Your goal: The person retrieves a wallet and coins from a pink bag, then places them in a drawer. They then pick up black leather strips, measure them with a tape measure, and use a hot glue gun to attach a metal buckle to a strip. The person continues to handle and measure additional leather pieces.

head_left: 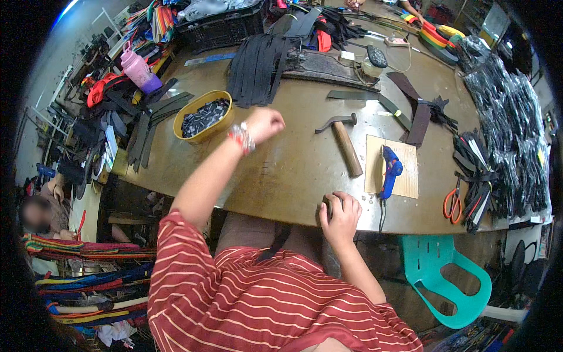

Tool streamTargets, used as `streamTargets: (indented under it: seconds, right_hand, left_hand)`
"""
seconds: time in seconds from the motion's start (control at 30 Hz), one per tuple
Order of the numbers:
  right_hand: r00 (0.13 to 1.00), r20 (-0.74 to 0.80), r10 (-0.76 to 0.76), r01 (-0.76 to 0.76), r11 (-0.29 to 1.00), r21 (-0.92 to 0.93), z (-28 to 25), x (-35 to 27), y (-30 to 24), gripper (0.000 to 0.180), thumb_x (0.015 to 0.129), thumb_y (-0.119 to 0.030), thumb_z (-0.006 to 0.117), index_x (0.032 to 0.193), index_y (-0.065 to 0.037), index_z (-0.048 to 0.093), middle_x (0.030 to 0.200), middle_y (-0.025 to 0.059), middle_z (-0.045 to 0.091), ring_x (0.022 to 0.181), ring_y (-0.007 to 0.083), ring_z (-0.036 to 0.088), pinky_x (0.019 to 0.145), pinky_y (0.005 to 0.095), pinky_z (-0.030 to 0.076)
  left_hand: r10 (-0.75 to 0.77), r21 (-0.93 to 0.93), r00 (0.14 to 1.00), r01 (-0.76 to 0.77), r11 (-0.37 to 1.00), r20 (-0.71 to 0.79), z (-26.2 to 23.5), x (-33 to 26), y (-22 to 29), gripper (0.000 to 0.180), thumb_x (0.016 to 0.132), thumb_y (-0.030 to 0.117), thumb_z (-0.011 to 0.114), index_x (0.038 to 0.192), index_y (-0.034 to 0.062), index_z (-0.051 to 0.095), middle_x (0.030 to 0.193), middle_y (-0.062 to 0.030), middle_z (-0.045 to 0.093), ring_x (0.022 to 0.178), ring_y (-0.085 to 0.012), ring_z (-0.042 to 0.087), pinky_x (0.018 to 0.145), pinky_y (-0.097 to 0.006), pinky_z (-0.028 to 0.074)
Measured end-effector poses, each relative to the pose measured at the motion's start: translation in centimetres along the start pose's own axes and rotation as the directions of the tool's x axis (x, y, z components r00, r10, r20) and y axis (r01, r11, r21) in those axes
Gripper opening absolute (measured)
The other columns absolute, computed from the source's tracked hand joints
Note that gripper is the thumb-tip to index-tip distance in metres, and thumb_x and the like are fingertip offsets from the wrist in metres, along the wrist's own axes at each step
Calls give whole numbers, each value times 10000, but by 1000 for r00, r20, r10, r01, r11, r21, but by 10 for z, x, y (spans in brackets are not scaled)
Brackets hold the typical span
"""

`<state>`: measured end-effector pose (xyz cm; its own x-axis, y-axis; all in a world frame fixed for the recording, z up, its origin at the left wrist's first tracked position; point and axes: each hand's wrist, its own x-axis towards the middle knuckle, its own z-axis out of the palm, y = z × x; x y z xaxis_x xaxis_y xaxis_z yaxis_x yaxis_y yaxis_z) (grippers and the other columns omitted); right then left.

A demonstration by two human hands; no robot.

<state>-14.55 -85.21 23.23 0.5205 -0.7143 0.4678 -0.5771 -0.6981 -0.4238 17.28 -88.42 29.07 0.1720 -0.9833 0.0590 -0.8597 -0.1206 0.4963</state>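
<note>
My left hand point(265, 126) reaches over the table, its fingers curled together; whatever they hold, if anything, is hidden. Beside that wrist stands a yellow oval tub point(203, 130) full of small black pieces. Just beyond the hand, a stack of black fabric strips point(255, 71) lies flat. My right hand point(341, 218) rests at the table's near edge with its fingers bent and apart, holding nothing. Ahead of it lies a hammer point(347, 146) with a wooden handle. A blue glue gun point(389, 173) sits on a piece of cardboard point(409, 154) to the right.
Orange-handled scissors point(453, 205) and bundled black straps point(478, 176) lie at the right, near plastic-wrapped packs point(510, 141). A pink and purple bottle point(139, 70) stands at far left. A black crate point(220, 26) is at the back. A green chair point(448, 281) stands below the table edge.
</note>
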Motion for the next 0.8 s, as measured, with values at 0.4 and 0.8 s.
streamTargets:
  seconds: [0.4,0.8]
  right_hand:
    - [997,-62,51,-55,997,-53,7,-5,-1,164,770,-172,651,915,-104,621,1018,71,580,988,267,537,866,409,384]
    - [903,6,-430,415,875,247,24,97,-83,290,765,-23,579,1050,-43,627,1031,140,603,916,299,600,783,368,503]
  left_hand:
    - [-357,112,914,382,917,-195,18,131,-81,338,753,239,742,970,3,637,1042,-191,652,1008,-358,615,850,-423,502]
    - [200,-795,824,565,-218,530,20,-64,-7,180,923,122,565,1063,23,618,838,20,616,610,-14,557,497,-141,463]
